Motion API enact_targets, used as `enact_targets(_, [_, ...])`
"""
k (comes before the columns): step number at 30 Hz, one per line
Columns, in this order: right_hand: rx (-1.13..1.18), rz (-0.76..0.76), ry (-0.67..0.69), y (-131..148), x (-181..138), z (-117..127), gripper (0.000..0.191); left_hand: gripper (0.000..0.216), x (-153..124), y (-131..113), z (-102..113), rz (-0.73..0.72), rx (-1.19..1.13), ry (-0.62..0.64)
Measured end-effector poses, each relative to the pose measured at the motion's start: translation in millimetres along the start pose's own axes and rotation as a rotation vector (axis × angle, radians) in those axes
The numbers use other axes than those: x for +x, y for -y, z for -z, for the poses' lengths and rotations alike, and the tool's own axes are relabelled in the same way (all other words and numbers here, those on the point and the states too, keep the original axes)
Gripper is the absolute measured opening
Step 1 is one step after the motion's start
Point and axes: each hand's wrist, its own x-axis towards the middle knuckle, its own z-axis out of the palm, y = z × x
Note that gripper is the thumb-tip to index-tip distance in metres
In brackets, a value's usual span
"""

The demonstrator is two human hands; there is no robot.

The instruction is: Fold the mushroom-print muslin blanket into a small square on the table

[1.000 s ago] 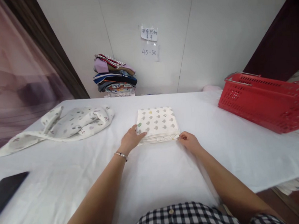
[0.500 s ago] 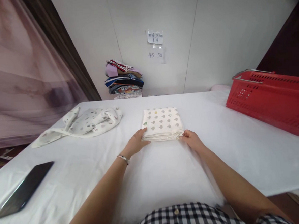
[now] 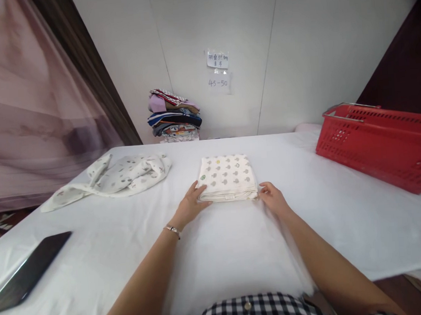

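A folded white cloth [image 3: 226, 178] with rows of grey tree-like prints lies flat on the white-covered table, its layered edge towards me. My left hand [image 3: 190, 206] is at its near left corner, fingertips on the top and side and the thumb along the front edge, so the corner sits between them. Beside the near right corner is my right hand [image 3: 273, 199]. Its fingers are slightly curled and apart, just off the cloth's side, with the thumb close to the corner; whether the thumb touches is hard to tell.
A crumpled white patterned cloth [image 3: 126, 177] lies at the left, with a dark phone-like slab [image 3: 32, 270] nearer me. Against the wall rises a stack of folded clothes [image 3: 175, 116]. The red basket [image 3: 374, 147] stands on the right. Handwritten paper signs [image 3: 218, 71] hang on the wall.
My right fingers have come away from the cloth's near right corner. My left fingers have shifted slightly outward at the left corner. The view has tilted up a little.
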Motion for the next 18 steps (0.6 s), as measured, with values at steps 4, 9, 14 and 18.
enact_targets(4, [0.013,0.06,0.043,6.3,-1.9,-4.6,0.04,0.047,-0.2,1.8,-4.4,-0.031,-0.049,-0.076])
enact_targets(9, [-0.044,0.094,-0.035,3.1,4.6,-12.4,0.028,0.037,3.2,0.9,-11.1,0.002,-0.095,-0.136])
enact_targets(14, [-0.106,0.093,-0.04,-2.6,7.5,-8.8,0.022,0.032,5.4,1.9,-13.6,0.018,-0.097,-0.135])
enact_targets(18, [-0.278,0.225,-0.115,8.2,-3.1,-3.9,0.019,0.036,3.3,2.1,-13.9,-0.003,-0.093,-0.156])
